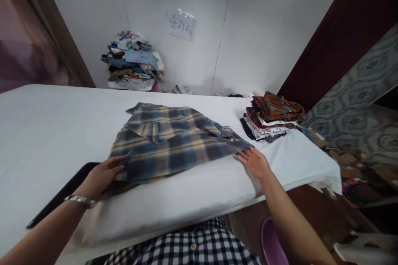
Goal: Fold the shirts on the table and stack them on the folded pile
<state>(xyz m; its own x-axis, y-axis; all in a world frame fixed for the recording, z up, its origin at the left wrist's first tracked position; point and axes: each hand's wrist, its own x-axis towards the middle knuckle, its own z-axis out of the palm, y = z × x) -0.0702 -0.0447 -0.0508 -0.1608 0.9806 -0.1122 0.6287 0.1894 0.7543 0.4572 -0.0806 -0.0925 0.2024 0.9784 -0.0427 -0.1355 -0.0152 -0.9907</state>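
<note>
A plaid shirt (180, 140) in blue, grey and yellow lies partly folded on the white table, with sleeve parts turned in over its body. A cuff with a small button shows near its right end. My left hand (102, 176), wearing a silver bracelet, pinches the shirt's near left edge between thumb and fingers. At the opposite end, my right hand (255, 162) grips the shirt's right corner, its fingertips partly tucked under the cloth. The shirt's near edge is slightly raised above the tabletop.
Folded clothes (273, 116) are stacked at the table's right end. Behind the table stands a tall clothes pile (135, 60). A black flat item (66, 190) lies by my left forearm. The white table (46, 128) meets a wall bearing a handwritten sign (182, 25). Boxes lie right.
</note>
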